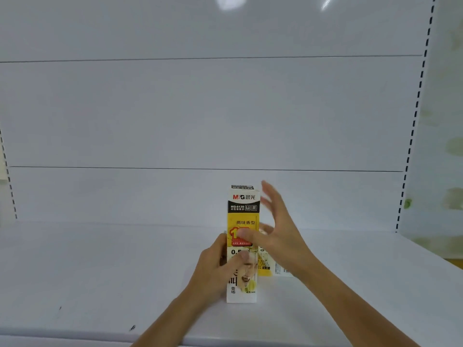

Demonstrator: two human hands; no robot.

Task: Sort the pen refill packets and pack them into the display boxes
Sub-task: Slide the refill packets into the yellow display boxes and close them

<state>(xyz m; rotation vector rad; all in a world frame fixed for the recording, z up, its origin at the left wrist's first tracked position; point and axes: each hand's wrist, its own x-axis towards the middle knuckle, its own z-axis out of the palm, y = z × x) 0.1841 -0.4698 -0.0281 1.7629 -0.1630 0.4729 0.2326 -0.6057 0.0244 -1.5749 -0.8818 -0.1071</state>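
A tall yellow-and-white refill display box (242, 216) stands upright on the white shelf (100, 271). My left hand (220, 266) grips its left side, thumb pressed on the front face. My right hand (278, 229) hovers at the box's right side with fingers spread and blurred; its thumb reaches across the front near the red label. Behind my right hand, part of another yellow box or packet (265, 265) shows, mostly hidden.
The white back panel (200, 108) rises behind the shelf. Slotted uprights (413, 126) run along the right and far left edges. The shelf's front lip (75, 338) is at the bottom. Small dark marks (132, 328) lie near it.
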